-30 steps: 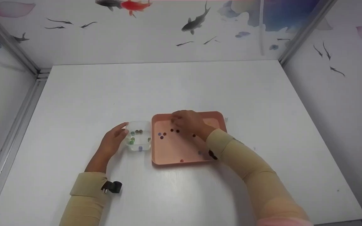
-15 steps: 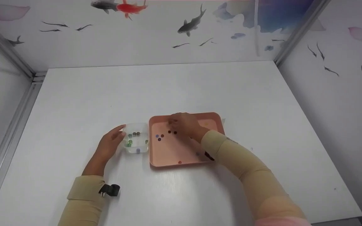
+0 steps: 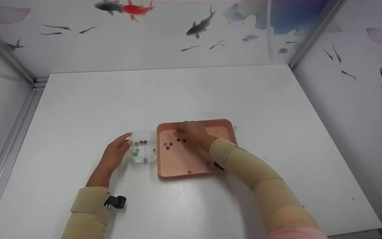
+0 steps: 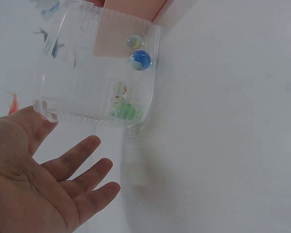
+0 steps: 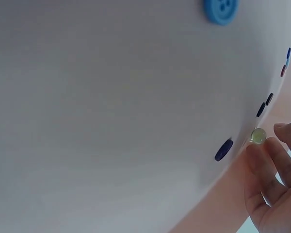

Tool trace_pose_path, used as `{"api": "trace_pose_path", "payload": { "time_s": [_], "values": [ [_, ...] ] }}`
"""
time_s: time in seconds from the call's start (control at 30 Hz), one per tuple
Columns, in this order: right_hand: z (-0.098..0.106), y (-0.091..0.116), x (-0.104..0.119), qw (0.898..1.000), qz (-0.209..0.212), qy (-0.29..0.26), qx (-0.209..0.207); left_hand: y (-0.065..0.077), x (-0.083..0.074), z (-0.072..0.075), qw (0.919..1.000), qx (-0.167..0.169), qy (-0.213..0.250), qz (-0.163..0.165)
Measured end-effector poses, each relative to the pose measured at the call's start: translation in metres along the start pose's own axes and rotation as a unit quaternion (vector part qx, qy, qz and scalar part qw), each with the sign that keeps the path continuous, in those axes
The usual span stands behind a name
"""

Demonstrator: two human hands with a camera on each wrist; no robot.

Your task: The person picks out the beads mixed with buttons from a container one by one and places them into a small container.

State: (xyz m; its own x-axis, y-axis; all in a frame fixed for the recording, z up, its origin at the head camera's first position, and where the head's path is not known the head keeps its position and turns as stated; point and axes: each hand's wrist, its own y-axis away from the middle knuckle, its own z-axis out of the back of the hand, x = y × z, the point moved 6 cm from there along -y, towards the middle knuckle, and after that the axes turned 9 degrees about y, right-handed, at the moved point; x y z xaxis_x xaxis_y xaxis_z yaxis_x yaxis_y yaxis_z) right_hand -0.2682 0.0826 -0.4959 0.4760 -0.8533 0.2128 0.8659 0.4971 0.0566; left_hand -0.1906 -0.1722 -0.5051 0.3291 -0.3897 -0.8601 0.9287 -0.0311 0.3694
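My left hand (image 3: 114, 153) is at the left side of a clear plastic container (image 4: 77, 63), fingertips right at its rim. In the left wrist view its other fingers lie spread beside the container. Inside are several glass marbles, including a blue-and-white marble (image 4: 140, 60) and green ones (image 4: 127, 111). My right hand (image 3: 194, 133) reaches down into a pink tray (image 3: 181, 164) near its far edge. Its loosely bent fingertips are right beside a pale green marble (image 5: 258, 136). Around them lie a dark purple button (image 5: 224, 150), a light-blue button (image 5: 221, 9) and several other buttons.
Tray and container stand side by side on a white table (image 3: 171, 212). A red round piece (image 3: 189, 172) lies by the tray's near edge, a yellow one (image 3: 217, 131) at its far right. Fish-printed panels (image 3: 144, 46) enclose the table at the back and sides.
The head view has shifted slightly. My right hand has shifted slightly left over the far part of the tray. My left hand stays at the container.
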Motion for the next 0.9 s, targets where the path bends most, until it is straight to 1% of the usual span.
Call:
{"api": "trace_pose_path", "payload": {
  "time_s": [0.17, 0.37, 0.43, 0.6, 0.67, 0.73, 0.83, 0.9],
  "values": [
    [-0.0019, -0.0004, 0.0004, 1.000, -0.007, -0.006, -0.002, 0.0002, -0.0013, 0.0009, 1.0000, -0.002, -0.003, -0.005],
    [-0.0010, -0.0007, 0.0022, 1.000, -0.008, 0.003, -0.007, 0.0013, -0.0034, 0.0005, 0.9999, -0.002, -0.010, -0.008],
    [-0.0013, -0.0004, 0.0016, 1.000, -0.014, 0.000, -0.007, 0.0012, -0.0031, 0.0006, 0.9999, -0.001, -0.010, -0.011],
    [-0.0041, 0.0003, -0.0015, 0.999, -0.040, -0.034, -0.003, 0.0002, -0.0015, 0.0013, 0.9997, -0.001, -0.013, -0.021],
    [-0.0058, 0.0005, -0.0032, 0.997, -0.058, -0.052, 0.005, -0.0003, -0.0010, 0.0014, 0.9997, -0.003, -0.014, -0.021],
    [-0.0075, 0.0010, -0.0055, 0.993, -0.082, -0.081, 0.012, -0.0009, -0.0005, 0.0015, 0.9997, -0.004, -0.015, -0.020],
    [-0.0068, 0.0013, -0.0057, 0.993, -0.085, -0.081, 0.006, -0.0009, 0.0000, 0.0010, 0.9999, -0.001, -0.009, -0.015],
    [-0.0050, 0.0009, -0.0045, 0.995, -0.072, -0.072, -0.007, -0.0006, 0.0002, 0.0008, 0.9999, 0.000, -0.005, -0.011]
  ]
}}
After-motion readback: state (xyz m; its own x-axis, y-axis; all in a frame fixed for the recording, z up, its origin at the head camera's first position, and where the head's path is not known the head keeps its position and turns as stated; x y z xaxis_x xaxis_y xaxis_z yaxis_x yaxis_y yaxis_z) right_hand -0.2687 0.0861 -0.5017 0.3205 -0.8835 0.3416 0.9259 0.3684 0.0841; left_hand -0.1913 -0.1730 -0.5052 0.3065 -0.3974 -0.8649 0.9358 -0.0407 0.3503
